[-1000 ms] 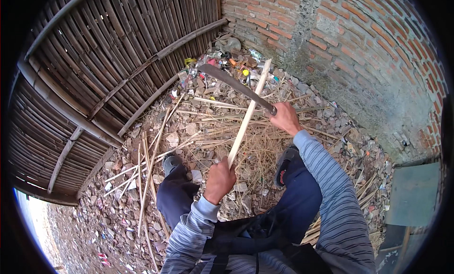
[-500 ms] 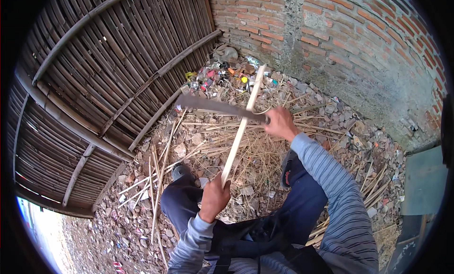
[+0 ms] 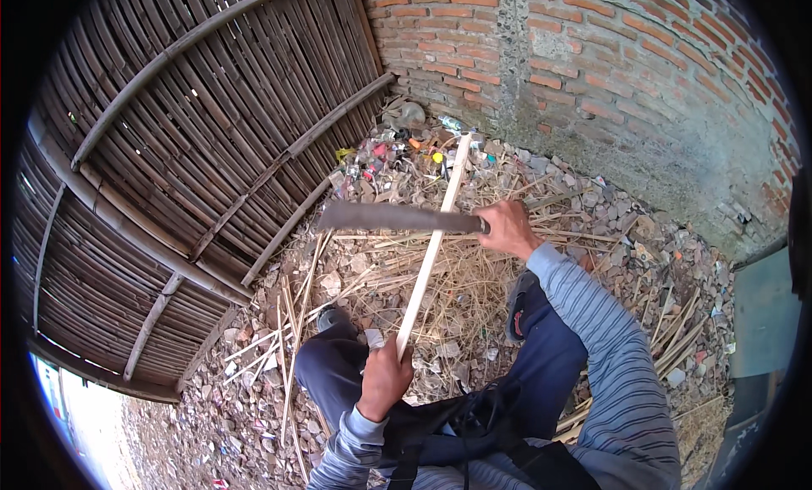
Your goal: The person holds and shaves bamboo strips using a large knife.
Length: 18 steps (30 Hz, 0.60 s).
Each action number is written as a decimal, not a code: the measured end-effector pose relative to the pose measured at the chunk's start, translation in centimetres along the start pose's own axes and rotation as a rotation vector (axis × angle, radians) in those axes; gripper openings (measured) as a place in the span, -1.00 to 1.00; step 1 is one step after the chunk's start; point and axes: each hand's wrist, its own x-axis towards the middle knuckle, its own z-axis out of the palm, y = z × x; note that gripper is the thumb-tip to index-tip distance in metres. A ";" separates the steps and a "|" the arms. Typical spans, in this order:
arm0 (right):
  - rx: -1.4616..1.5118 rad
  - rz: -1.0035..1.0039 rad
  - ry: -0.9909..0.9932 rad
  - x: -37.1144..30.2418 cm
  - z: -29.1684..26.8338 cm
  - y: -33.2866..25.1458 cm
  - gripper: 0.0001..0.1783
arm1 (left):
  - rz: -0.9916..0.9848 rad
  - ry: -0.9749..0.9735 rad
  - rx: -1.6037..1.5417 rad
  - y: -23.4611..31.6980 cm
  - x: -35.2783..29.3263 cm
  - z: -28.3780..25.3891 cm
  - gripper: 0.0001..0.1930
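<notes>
My left hand (image 3: pixel 386 378) grips the lower end of a long, pale bamboo strip (image 3: pixel 423 280), which slants away from me and up to the right. A machete (image 3: pixel 397 218) with a broad dark blade is in my right hand (image 3: pixel 507 229), fingers wrapped round its handle. The blade points left and lies across the strip at about its middle, slightly blurred. Whether its edge bites into the strip I cannot tell. My palms hide the machete's handle and the strip's near end.
Thin bamboo sticks (image 3: pixel 289 355) and curly shavings (image 3: pixel 461 300) litter the stony ground between my shoes. More cut sticks (image 3: pixel 681 331) lie at the right. A bamboo-slat wall (image 3: pixel 228 101) stands at the left, a brick wall (image 3: pixel 609 75) ahead, with coloured rubbish (image 3: pixel 381 151) in the corner.
The machete's blade has come toward me along the strip and is closer to level. My right hand has shifted slightly with it. My left hand keeps its grip.
</notes>
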 end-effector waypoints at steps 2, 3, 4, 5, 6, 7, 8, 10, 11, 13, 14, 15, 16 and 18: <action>-0.001 -0.242 0.101 -0.4 0.1 -0.6 -0.77 | 0.003 -0.009 -0.008 0.1 0.0 0.3 -0.82; -0.001 -0.243 0.108 -0.3 0.1 -0.5 -0.77 | 0.002 -0.014 -0.013 0.2 -0.1 0.2 -0.82; -0.022 -0.223 0.056 -0.2 0.0 -0.3 -0.78 | 0.005 -0.011 -0.009 0.3 -0.3 0.0 -0.82; -0.044 -0.202 0.003 0.0 0.0 -0.1 -0.79 | 0.011 -0.009 -0.030 0.5 -0.7 -0.3 -0.83; -0.004 -0.075 -0.044 -0.1 0.8 1.9 -0.81 | 0.025 -0.018 -0.057 0.9 -1.2 -0.4 -0.84; -0.006 -0.071 -0.043 0.3 0.7 2.9 -0.81 | 0.027 -0.021 -0.058 0.8 -2.0 -0.7 -0.84; 0.016 0.114 0.053 0.7 0.5 4.1 -0.83 | 0.003 -0.077 -0.053 0.4 -3.1 -1.3 -0.82; 0.012 0.337 0.134 1.3 0.7 5.8 -0.74 | -0.037 -0.133 -0.075 0.9 -4.2 -2.1 -0.81; 0.010 0.339 0.137 0.9 1.0 6.3 -0.74 | -0.034 -0.134 -0.075 0.4 -4.4 -1.8 -0.81; -0.006 0.403 0.172 0.3 1.7 6.4 -0.70 | -0.019 -0.135 -0.163 -0.4 -4.8 -1.5 -0.78; -0.045 0.315 0.134 0.4 1.8 6.7 -0.66 | -0.020 -0.134 -0.163 -0.7 -4.9 -1.5 -0.78; -0.045 0.316 0.128 0.1 1.7 6.4 -0.66 | -0.069 -0.173 -0.140 0.0 -4.6 -2.0 -0.74; -0.010 0.327 0.044 0.0 1.2 5.6 -0.65 | -0.117 -0.209 -0.115 0.4 -4.3 -2.3 -0.70; 0.097 0.351 -0.076 -0.3 0.5 4.5 -0.64 | -0.127 -0.193 -0.105 0.9 -3.9 -2.2 -0.65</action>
